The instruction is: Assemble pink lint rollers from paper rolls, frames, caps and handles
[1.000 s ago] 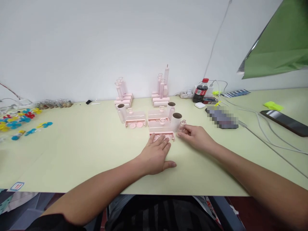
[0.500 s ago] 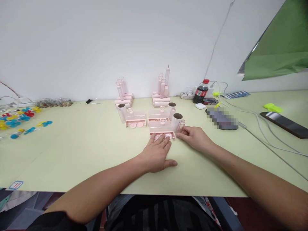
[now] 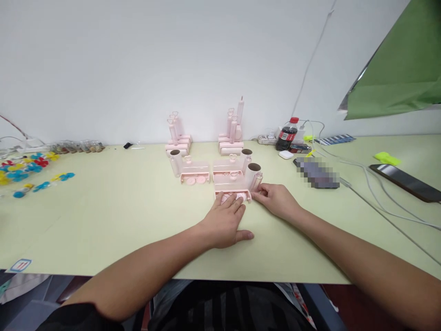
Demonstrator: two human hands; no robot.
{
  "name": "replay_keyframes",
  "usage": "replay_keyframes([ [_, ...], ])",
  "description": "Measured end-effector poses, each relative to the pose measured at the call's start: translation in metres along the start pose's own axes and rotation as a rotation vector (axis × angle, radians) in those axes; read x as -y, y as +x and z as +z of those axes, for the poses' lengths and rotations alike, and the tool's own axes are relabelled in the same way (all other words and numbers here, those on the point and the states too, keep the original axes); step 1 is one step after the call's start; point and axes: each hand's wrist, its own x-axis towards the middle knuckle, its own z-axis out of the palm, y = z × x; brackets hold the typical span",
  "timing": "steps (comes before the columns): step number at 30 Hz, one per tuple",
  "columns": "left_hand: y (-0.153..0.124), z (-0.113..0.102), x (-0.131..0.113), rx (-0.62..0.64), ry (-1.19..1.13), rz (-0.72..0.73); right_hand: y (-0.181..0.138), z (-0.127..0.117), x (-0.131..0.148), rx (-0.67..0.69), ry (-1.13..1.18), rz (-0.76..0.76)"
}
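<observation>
My left hand [image 3: 223,221] lies flat on the table, its fingertips pressing the front edge of a pink plastic holder [image 3: 231,185]. My right hand [image 3: 275,198] pinches a small clear pink bottle [image 3: 257,181] against the holder's right end, beside a tall pink cup [image 3: 252,172]. A second pink holder [image 3: 195,171] with a cup stands to the left. Two more pink sets [image 3: 177,135] [image 3: 232,131] stand near the wall.
A cola bottle [image 3: 285,134], a power strip and cables lie at the back right. A dark phone [image 3: 404,181] and a yellow item [image 3: 387,158] sit far right. Coloured plastic flowers [image 3: 24,172] are spread at the left. A green sheet hangs top right.
My right hand has brought the small bottle down and left, against the holder's right end. My left hand has stayed on the holder's front.
</observation>
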Motion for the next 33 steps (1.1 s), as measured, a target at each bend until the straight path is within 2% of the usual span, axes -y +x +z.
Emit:
replay_keyframes([
  [12,-0.0009,-0.0024,0.0017,0.0,-0.001,0.019,-0.0047,-0.004,-0.0032,0.047,-0.018,-0.034],
  [23,-0.0037,-0.0047,0.0018,-0.048,0.042,0.046,-0.0096,-0.0062,-0.0065,0.083,0.12,-0.014],
  [33,-0.0074,-0.0025,0.001,-0.042,0.05,0.05,-0.0104,-0.0078,-0.0056,0.104,0.136,-0.003],
])
